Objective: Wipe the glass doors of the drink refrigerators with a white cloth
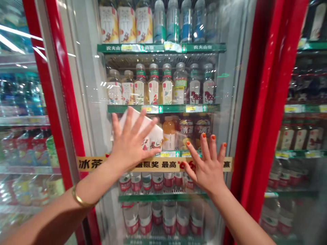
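Note:
My left hand (130,144) lies flat against the glass door (230,85) of a drinks fridge, fingers spread, pressing a white cloth (144,119) onto the pane. The cloth shows above and behind the fingers. A gold bangle (80,200) sits on that wrist. My right hand (208,168) is also flat on the glass to the right and a little lower, fingers spread, with orange nails and nothing in it. Both hands rest just above a yellow banner sticker (163,164) that runs across the door.
Behind the glass, green-edged shelves (163,109) carry several rows of drink bottles (167,85). Red door frames (265,102) stand at both sides. More fridges with bottles stand to the left (22,102) and right (304,136).

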Action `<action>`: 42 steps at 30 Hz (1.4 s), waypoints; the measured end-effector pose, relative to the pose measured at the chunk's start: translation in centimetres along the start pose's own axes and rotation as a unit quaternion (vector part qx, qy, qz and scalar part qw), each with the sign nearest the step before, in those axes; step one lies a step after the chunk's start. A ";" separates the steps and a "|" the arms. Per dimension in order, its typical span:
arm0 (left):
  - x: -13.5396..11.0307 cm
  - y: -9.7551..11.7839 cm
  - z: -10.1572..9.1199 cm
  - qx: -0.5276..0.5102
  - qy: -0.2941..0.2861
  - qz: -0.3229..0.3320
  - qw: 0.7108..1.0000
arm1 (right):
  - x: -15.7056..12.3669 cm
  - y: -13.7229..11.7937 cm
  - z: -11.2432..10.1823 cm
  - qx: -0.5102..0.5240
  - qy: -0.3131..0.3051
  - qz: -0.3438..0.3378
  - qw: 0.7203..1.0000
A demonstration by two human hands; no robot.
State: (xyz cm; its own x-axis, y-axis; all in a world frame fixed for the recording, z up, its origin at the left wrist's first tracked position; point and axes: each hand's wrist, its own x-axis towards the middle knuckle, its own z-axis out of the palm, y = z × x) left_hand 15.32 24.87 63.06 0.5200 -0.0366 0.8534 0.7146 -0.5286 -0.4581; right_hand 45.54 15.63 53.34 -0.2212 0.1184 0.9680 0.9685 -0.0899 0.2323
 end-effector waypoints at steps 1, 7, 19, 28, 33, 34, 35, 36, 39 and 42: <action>-0.1 1.2 0.3 -0.006 -0.002 0.062 0.998 | -0.1 0.0 0.0 0.003 -0.001 -0.001 1.000; -0.9 0.7 0.0 -0.010 -0.013 0.085 0.996 | -1.0 0.1 -0.1 -0.003 -0.018 -0.006 1.000; -0.2 4.9 1.3 0.004 -0.038 0.220 0.975 | -1.6 -0.1 0.2 -0.035 -0.012 0.055 0.998; 3.9 7.1 2.2 -0.058 -0.050 0.272 0.959 | -1.6 0.2 0.0 -0.008 0.012 0.053 0.998; 3.4 3.0 1.0 -0.073 -0.060 0.191 0.977 | -1.5 -0.2 0.1 -0.001 -0.003 0.076 0.997; 4.5 2.3 0.8 -0.071 -0.056 0.149 0.985 | -1.5 -0.3 0.2 0.000 -0.004 0.079 0.997; 5.6 2.0 0.6 -0.070 -0.054 0.115 0.989 | -1.5 -0.3 0.2 0.000 -0.004 0.081 0.997; 6.7 2.2 0.6 -0.069 -0.057 0.094 0.992 | -1.6 -0.3 0.3 0.000 -0.005 0.083 0.997; 7.3 4.5 1.1 -0.094 -0.065 0.133 0.985 | -1.7 -0.2 0.3 -0.004 -0.005 0.090 0.996; 4.3 5.6 1.5 -0.120 -0.071 0.244 0.960 | -1.7 -0.2 0.1 0.000 -0.004 0.087 0.996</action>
State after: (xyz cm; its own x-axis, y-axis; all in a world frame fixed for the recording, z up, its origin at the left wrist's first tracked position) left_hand 22.24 23.03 63.77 0.8362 -0.2215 0.5017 0.2507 -0.6593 -0.7088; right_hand 45.70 15.55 51.67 -0.0496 0.1090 0.9928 0.9921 -0.1092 0.0616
